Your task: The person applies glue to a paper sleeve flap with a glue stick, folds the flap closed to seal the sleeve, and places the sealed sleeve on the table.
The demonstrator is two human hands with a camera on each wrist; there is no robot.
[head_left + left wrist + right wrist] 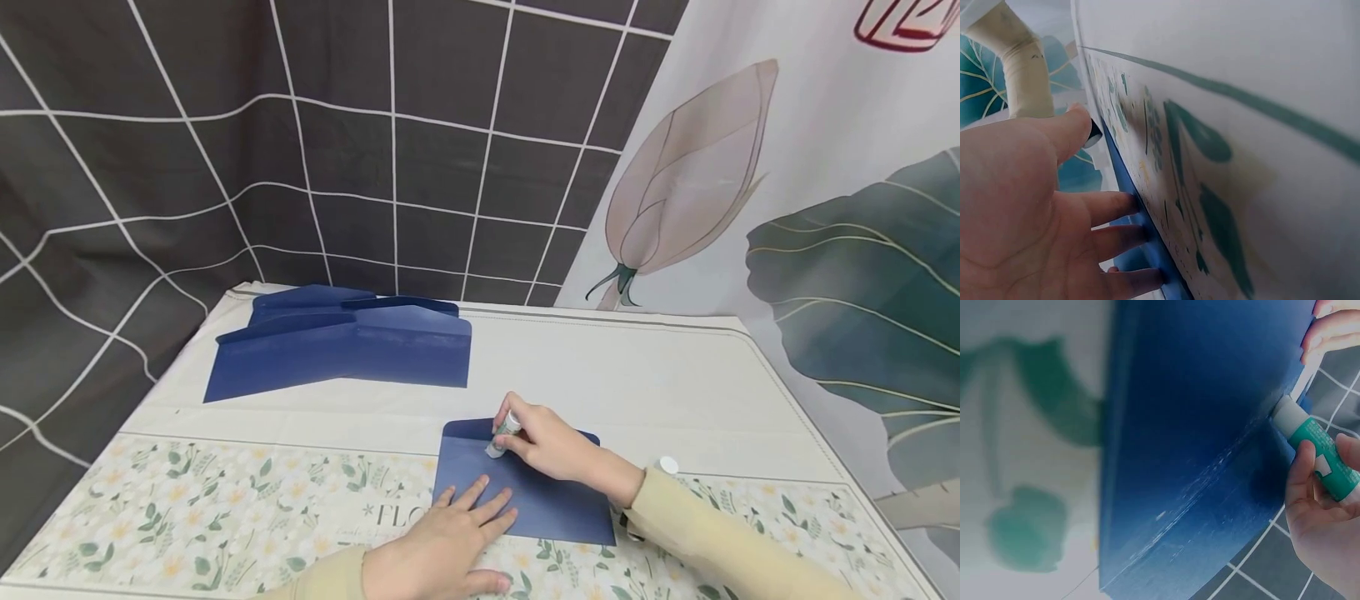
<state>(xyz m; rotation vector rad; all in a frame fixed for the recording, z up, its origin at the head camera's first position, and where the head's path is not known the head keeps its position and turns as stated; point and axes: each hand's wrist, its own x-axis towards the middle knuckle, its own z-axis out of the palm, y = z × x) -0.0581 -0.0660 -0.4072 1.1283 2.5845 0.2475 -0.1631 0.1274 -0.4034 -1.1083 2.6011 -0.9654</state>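
Note:
A blue envelope lies on the table with its flap at the far side. My right hand grips a green and white glue stick, tilted, its white end against the envelope near the flap's fold. Whitish streaks run along the blue paper in the right wrist view. My left hand rests with spread, straight fingers on the envelope's lower left part. In the left wrist view its fingers reach onto the blue edge.
Several more blue envelopes lie overlapping at the back left. A small round white thing stands beside the right sleeve. A dark object shows partly under that sleeve. A floral cloth covers the table, with a dark checked curtain behind.

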